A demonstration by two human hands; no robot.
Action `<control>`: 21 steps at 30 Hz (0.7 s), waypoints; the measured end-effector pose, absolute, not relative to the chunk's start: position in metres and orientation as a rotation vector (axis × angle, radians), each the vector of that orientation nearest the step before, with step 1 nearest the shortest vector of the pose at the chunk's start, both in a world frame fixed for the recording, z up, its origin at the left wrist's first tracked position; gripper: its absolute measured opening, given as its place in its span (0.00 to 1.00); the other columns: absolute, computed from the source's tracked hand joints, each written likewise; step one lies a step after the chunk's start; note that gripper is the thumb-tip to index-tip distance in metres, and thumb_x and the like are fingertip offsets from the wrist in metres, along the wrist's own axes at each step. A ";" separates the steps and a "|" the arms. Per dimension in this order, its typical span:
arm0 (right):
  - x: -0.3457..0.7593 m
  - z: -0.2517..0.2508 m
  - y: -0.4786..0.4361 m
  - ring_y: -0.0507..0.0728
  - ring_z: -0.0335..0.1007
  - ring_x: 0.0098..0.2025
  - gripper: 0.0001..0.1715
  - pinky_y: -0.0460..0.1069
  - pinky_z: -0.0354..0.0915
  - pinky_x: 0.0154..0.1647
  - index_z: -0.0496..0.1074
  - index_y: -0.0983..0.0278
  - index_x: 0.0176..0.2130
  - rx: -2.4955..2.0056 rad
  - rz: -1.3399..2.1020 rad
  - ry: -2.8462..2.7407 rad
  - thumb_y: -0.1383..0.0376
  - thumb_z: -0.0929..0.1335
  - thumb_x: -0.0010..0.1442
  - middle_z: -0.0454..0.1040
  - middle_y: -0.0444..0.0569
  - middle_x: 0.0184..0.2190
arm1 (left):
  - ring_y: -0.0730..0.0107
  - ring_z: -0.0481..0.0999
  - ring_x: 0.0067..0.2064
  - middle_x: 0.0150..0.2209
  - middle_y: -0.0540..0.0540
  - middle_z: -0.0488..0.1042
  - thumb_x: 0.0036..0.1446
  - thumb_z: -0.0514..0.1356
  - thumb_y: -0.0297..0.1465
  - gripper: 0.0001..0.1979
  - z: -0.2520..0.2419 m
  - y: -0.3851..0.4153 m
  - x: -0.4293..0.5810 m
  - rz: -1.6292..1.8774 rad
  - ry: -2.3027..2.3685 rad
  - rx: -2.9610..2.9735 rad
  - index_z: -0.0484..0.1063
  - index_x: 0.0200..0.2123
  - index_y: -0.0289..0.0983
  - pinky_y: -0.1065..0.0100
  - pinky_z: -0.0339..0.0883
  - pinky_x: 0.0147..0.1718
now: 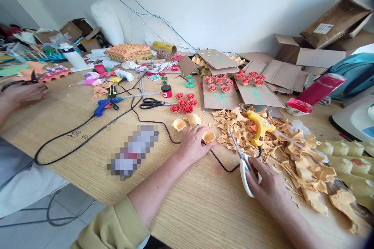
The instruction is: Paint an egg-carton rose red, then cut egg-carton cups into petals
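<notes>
Pinching orange cup (208, 136), left hand (192, 144) half-curled; right hand (265, 179) gripping scissors (242, 158).

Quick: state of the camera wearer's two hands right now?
Left hand: closed, holding a small, round, pale-orange cardboard cup.
Right hand: closed, holding metal scissors with white handles.

Bright, cool, even light from a source out of view washes the pale wall (233, 11) and wooden table (204, 210), with soft, faint shadows and a glossy highlight on the red bottle (321, 88). The left hand (192, 144) and scissors (243, 163) look fairly sharp, while far-left clutter (35, 52) is smeared. Edges stretch, the upper-right corner darkens, and a blocky mosaic (133, 151) hides one object.
</notes>
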State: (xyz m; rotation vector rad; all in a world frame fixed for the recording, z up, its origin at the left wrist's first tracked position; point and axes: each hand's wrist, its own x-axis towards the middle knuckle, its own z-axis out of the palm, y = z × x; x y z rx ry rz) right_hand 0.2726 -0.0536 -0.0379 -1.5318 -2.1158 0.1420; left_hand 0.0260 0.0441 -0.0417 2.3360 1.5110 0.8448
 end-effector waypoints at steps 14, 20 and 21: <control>0.282 -0.042 -0.054 0.55 0.65 0.25 0.18 0.47 0.61 0.25 0.71 0.60 0.37 -1.611 0.167 -1.985 0.49 0.64 0.64 0.70 0.43 0.23 | 0.55 0.72 0.49 0.46 0.41 0.73 0.60 0.64 0.38 0.19 -0.032 0.041 0.027 0.965 1.512 2.417 0.69 0.52 0.39 0.54 0.69 0.50; 0.280 -0.036 -0.055 0.54 0.63 0.25 0.16 0.47 0.61 0.25 0.70 0.60 0.36 -1.605 0.213 -1.943 0.51 0.65 0.63 0.67 0.43 0.23 | 0.55 0.71 0.50 0.47 0.41 0.73 0.61 0.61 0.32 0.15 -0.021 0.045 0.014 1.070 1.593 2.405 0.69 0.51 0.38 0.54 0.67 0.53; 0.279 -0.035 -0.055 0.54 0.62 0.25 0.15 0.47 0.61 0.25 0.70 0.60 0.36 -1.609 0.215 -1.931 0.51 0.65 0.63 0.67 0.43 0.23 | 0.55 0.71 0.51 0.47 0.41 0.73 0.61 0.60 0.30 0.15 -0.019 0.048 0.010 1.100 1.634 2.389 0.69 0.51 0.38 0.55 0.67 0.53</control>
